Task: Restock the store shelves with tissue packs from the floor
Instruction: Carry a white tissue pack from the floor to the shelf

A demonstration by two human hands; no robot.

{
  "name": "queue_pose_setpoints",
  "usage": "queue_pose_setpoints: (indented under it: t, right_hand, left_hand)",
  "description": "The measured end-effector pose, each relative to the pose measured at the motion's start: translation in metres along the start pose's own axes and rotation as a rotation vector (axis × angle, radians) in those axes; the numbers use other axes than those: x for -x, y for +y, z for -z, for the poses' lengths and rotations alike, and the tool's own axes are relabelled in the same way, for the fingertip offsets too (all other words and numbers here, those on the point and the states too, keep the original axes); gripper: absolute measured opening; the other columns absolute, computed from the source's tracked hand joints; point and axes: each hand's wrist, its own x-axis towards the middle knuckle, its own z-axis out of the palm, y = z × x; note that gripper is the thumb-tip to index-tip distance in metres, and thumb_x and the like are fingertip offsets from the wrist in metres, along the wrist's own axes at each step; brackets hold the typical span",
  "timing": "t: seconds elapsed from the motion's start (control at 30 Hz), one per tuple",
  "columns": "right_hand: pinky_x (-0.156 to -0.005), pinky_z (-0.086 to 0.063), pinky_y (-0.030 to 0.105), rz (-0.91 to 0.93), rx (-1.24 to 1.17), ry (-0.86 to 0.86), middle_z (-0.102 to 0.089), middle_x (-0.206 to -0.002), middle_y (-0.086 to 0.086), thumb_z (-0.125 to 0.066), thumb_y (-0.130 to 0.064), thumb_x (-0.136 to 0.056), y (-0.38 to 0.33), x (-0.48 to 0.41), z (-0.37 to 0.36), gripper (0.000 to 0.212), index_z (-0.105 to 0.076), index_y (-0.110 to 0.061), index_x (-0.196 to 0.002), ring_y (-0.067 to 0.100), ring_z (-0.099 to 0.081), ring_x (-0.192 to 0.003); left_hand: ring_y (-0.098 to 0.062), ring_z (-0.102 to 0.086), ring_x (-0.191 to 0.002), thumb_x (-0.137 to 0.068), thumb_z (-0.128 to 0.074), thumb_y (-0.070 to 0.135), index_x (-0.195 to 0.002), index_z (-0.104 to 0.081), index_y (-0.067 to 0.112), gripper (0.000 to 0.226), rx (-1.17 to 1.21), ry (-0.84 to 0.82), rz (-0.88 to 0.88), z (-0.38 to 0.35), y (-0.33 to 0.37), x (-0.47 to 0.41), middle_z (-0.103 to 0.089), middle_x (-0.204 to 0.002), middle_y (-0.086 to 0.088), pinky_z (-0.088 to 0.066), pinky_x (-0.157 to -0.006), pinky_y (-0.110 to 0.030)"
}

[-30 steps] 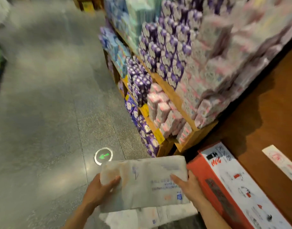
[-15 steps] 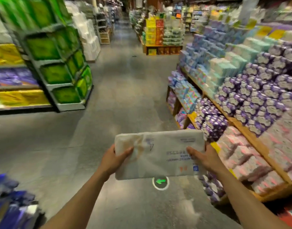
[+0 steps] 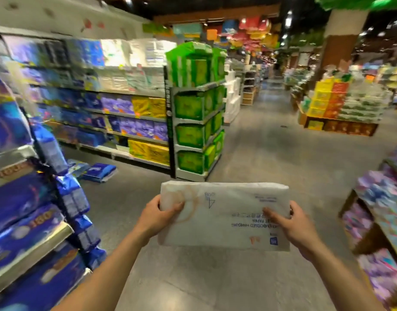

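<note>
Turned leftward from the purple shelves [image 3: 381,212] since earlier, the person holds the tissue pack [image 3: 224,217] by both ends, left hand [image 3: 158,217] and right hand [image 3: 299,231] fingers [image 3: 270,215] curled round it

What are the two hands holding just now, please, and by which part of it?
A white tissue pack, gripped at its two short ends: the left hand holds the left end, the right hand the right end.

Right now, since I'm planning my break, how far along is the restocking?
Done: the shelves on the left look mostly full. In hand: one white tissue pack, gripped at its ends by the left hand and right hand, not yet shelved. Left: at least two blue packs lie on the floor.
</note>
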Motion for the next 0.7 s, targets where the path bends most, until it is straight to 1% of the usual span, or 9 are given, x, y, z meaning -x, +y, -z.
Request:
queue_pose_setpoints:
  t: [0.1, 0.17, 0.27, 0.4, 0.5, 0.6, 0.7]
  right_hand:
    - [-0.062, -0.063, 0.037, 0.032, -0.017, -0.094, -0.076, -0.103, 0.007, -0.083, -0.034, -0.069, -0.029, -0.104, -0.061, 0.055, -0.061, -0.014, -0.115, 0.018, -0.077, -0.082]
    - [-0.062, -0.063, 0.037, 0.062, -0.02, -0.131, -0.076, -0.103, 0.007, -0.083, -0.03, -0.07, -0.049, -0.168, -0.102, 0.054, -0.061, -0.013, -0.116, 0.019, -0.077, -0.083]
    - [-0.061, -0.063, 0.037, 0.092, -0.008, -0.182, -0.077, -0.102, 0.005, -0.084, -0.024, -0.076, -0.071, -0.259, -0.164, 0.047, -0.062, -0.012, -0.115, 0.018, -0.077, -0.082]
    - [-0.06, -0.062, 0.032, 0.114, 0.018, -0.223, -0.077, -0.102, 0.003, -0.083, -0.022, -0.078, -0.076, -0.368, -0.245, 0.042, -0.062, -0.013, -0.114, 0.017, -0.077, -0.082]
    - [-0.062, -0.062, 0.032, 0.109, 0.006, -0.183, -0.077, -0.101, 0.001, -0.085, -0.024, -0.077, -0.07, -0.446, -0.302, 0.042, -0.063, -0.017, -0.112, 0.016, -0.076, -0.083]
    - [-0.062, -0.058, 0.026, 0.075, -0.004, -0.149, -0.075, -0.102, 0.001, -0.084, -0.022, -0.079, -0.075, -0.521, -0.346, 0.04, -0.062, -0.018, -0.111, 0.015, -0.074, -0.087]
    - [-0.062, -0.056, 0.022, 0.057, -0.008, -0.132, -0.073, -0.105, 0.001, -0.084, -0.021, -0.08, -0.091, -0.597, -0.384, 0.043, -0.061, -0.015, -0.116, 0.017, -0.072, -0.092]
  left_hand:
    - [-0.014, -0.073, -0.091, -0.057, -0.072, 0.076, -0.114, -0.065, 0.032, 0.072, 0.046, 0.092, 0.012, 0.049, 0.003, -0.078, -0.074, -0.103, 0.005, -0.061, -0.074, -0.037]
    - [-0.013, -0.074, -0.089, -0.061, -0.073, 0.075, -0.114, -0.065, 0.033, 0.068, 0.077, 0.158, 0.015, 0.081, 0.004, -0.13, -0.075, -0.103, 0.005, -0.062, -0.073, -0.036]
    - [-0.013, -0.074, -0.089, -0.063, -0.076, 0.073, -0.113, -0.065, 0.034, 0.064, 0.096, 0.256, 0.036, 0.123, -0.006, -0.212, -0.075, -0.101, 0.006, -0.062, -0.077, -0.041]
    - [-0.014, -0.074, -0.089, -0.067, -0.079, 0.068, -0.114, -0.063, 0.035, 0.059, 0.125, 0.275, 0.053, 0.167, -0.03, -0.326, -0.075, -0.103, 0.005, -0.063, -0.078, -0.043]
    - [-0.016, -0.074, -0.093, -0.061, -0.081, 0.072, -0.117, -0.063, 0.035, 0.069, 0.132, 0.249, 0.037, 0.198, -0.047, -0.419, -0.075, -0.106, 0.004, -0.062, -0.08, -0.046]
    - [-0.015, -0.071, -0.098, -0.052, -0.078, 0.082, -0.117, -0.063, 0.034, 0.082, 0.094, 0.251, 0.055, 0.225, -0.049, -0.511, -0.073, -0.108, 0.007, -0.059, -0.087, -0.047]
    - [-0.015, -0.07, -0.099, -0.044, -0.075, 0.088, -0.118, -0.063, 0.031, 0.094, 0.059, 0.233, 0.069, 0.25, -0.042, -0.601, -0.073, -0.11, 0.008, -0.057, -0.091, -0.047]
